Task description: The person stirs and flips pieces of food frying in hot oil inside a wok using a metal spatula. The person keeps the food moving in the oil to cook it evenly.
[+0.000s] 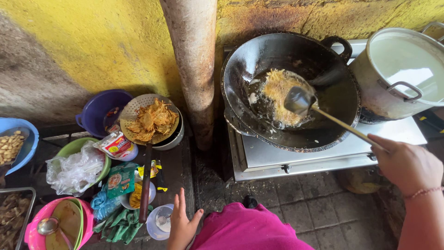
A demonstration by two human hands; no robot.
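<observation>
My right hand (pixel 407 165) grips the long wooden handle of a metal spatula (pixel 299 100). Its blade rests over a yellow fritter (pixel 280 95) frying in dark oil in a black wok (pixel 333 88). The wok sits on a steel stove (pixel 323 155). My left hand (pixel 181 225) hangs low with fingers apart, holding nothing, close to a small clear plastic cup (pixel 159 221). Pink fabric (pixel 243 229) covers my lap at the bottom.
A large metal pot (pixel 400 76) stands right of the wok. Left of a rusty post (pixel 194 65) lie a strainer of fried fritters (pixel 150 119), a purple basin (pixel 98 111), a green bowl with plastic bags (pixel 76 167), packets, a pink bowl (pixel 37 222) and a blue bowl of snacks (pixel 21 143).
</observation>
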